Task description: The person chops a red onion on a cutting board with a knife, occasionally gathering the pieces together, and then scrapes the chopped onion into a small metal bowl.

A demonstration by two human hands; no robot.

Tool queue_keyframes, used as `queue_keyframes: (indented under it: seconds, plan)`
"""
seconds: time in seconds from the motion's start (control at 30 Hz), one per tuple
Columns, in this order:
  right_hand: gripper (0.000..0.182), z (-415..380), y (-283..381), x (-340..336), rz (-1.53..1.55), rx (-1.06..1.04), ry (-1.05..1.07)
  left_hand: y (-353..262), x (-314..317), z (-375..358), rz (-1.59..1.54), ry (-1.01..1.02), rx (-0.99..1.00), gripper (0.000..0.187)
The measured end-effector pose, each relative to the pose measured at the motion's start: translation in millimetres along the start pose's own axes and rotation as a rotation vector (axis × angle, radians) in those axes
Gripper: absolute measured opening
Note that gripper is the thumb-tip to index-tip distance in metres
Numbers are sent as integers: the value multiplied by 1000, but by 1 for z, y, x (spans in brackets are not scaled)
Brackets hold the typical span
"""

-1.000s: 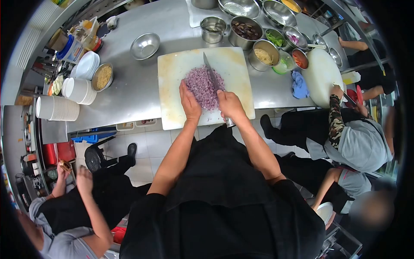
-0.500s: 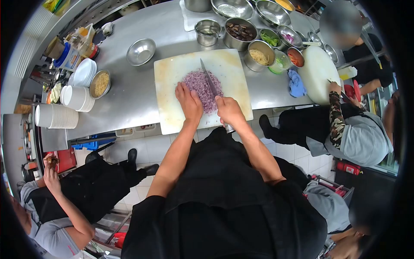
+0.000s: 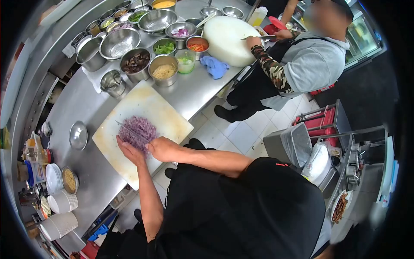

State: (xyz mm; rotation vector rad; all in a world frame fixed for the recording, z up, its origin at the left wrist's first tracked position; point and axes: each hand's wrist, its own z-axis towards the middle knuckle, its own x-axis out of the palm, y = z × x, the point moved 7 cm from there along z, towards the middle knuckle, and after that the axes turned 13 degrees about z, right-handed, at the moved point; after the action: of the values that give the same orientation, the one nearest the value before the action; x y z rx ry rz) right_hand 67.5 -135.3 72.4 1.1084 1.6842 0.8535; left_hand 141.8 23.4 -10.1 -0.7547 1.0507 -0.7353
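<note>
Purple mince [image 3: 145,126] is lying in a loose heap on the pale cutting board [image 3: 170,116], whose near side is jutting past the rim of the steel desk [image 3: 64,116]. We are seeing the right grip [image 3: 164,150] clenching the handle of the knife [image 3: 131,131]; the blade is running out from it toward the upper left of the view, its long axis slanting over the mince and its tip reaching the heap's far-left margin. Mince is showing on both sides of the blade, with more of it lying on the upper-right side. Whether the cutting edge is touching the board beneath, we are not managing to tell.

The left grip [image 3: 130,152] is grasping nothing, as far as we are seeing: its fingers are lying straight and together, flanking the heap's lower-left border, just beside the blade and roughly in line with it. So the left fingertips are sitting nearer the tip, while the right grip is sitting nearer the heel, and the mince is lying ahead of both, upward in the view. The two grips are lying side by side, the right thumb near the left palm's edge. Beyond the board we are spotting a pot [image 3: 166,81] of pale shreds [image 3: 164,71], and, apart at the left, a small steel bowl [image 3: 78,135].
</note>
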Motion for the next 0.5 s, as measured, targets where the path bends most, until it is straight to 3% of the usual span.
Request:
queue_keyframes:
  seconds: [0.13,0.23,0.33,0.43,0.47,0.5]
  plan:
    - [44,-4,0,7,36,-94,-43,-2,-2,-10,22,-85,-29,62]
    - [41,7,-10,21,-38,-22,57,-2,-9,-14,17,-128,-53,68]
    - [37,-5,3,20,61,-242,-13,24,-7,-16,-24,-160,-124,85]
    - [38,26,-36,41,21,-181,82,17,-10,-15,41,-158,-96,85]
    - [43,4,2,23,111,14,143,14,-12,-15,24,-169,-76,81]
    - [46,-8,19,14,147,-10,123,14,-14,-15,2,-187,-60,74]
